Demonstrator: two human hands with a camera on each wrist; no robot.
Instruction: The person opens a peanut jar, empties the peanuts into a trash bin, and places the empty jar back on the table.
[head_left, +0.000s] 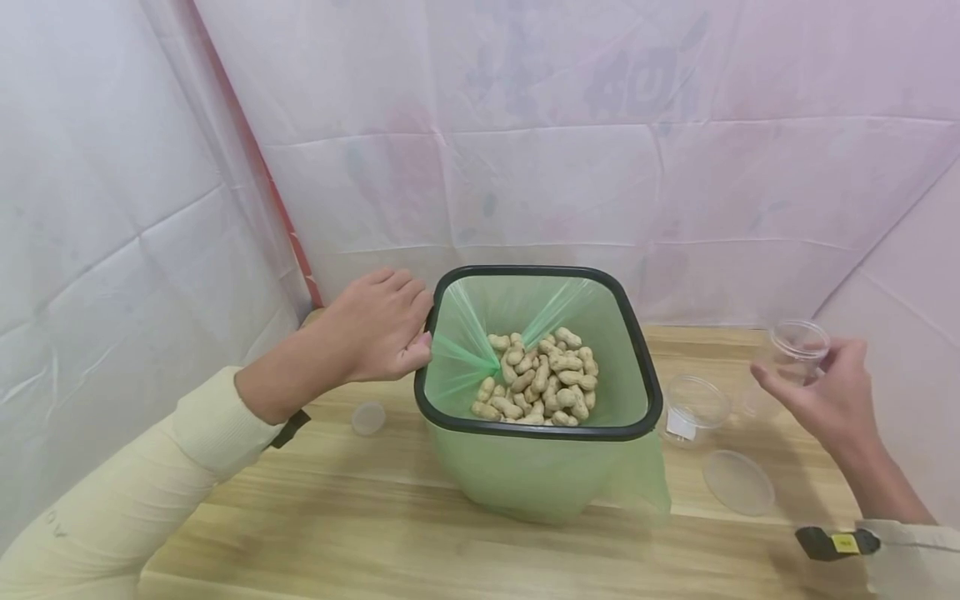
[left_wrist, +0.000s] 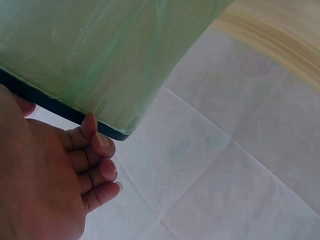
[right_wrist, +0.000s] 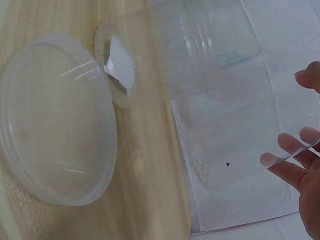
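Here we held the square green-lined bin with its black rim (head_left: 537, 417) steady with our left hand (head_left: 378, 327), whose fingers were curled against the rim at about nine o'clock; in the left wrist view the fingertips (left_wrist: 90, 126) touched the black edge. Our right hand (head_left: 832, 392), at three o'clock from the bin, gripped a clear round plastic jar (head_left: 797, 343) with thumb and fingers around its wall, the jar lifted off the light wooden table (head_left: 390, 533). We judged that the step in hand was bringing the jar toward the unshelled peanuts (head_left: 542, 379), and that the next move called for tilting its open mouth over the rim. The peanuts lay in a loose pale heap at the bottom of the bin. A second clear jar (head_left: 693, 407) and a flat clear lid (head_left: 738, 482) rested between four and five o'clock.
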